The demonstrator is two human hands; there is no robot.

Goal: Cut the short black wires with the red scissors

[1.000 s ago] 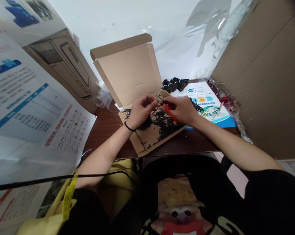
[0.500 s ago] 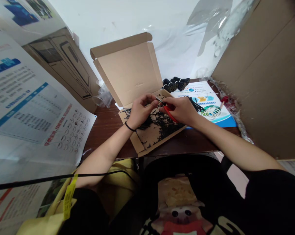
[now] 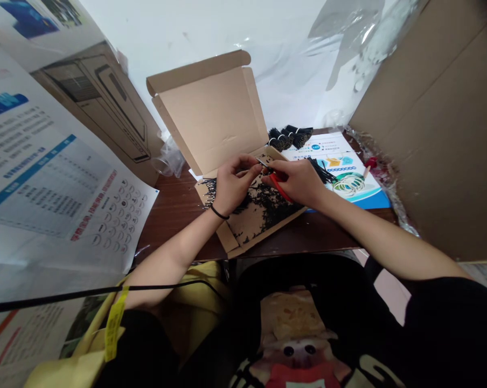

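Note:
My right hand (image 3: 302, 180) is closed around the red-handled scissors (image 3: 280, 187), whose blades point left to the fingertips of my left hand (image 3: 237, 180). Thumb and forefinger of that left hand are pinched together; what lies between them is too small to make out. Both hands are over an open cardboard box (image 3: 235, 252). Short black clippings (image 3: 273, 207) are scattered across its bottom. Thin black wires with shiny ends (image 3: 208, 189) stick out at the box's left side, partly hidden by my left hand.
Tied bundles of black wires (image 3: 290, 138) lie behind the box. Right of it, a printed sheet (image 3: 362, 196) carries a coil of pale bands (image 3: 348, 184). A clear plastic cup (image 3: 168, 161) stands at the left. Cardboard (image 3: 437, 134) walls the right side; a black cable (image 3: 85, 293) crosses at lower left.
The scissor blades have shifted slightly at my left fingertips. My left wrist has turned a little to the right and down, so more wire ends show beside it. Both grips stay the same.

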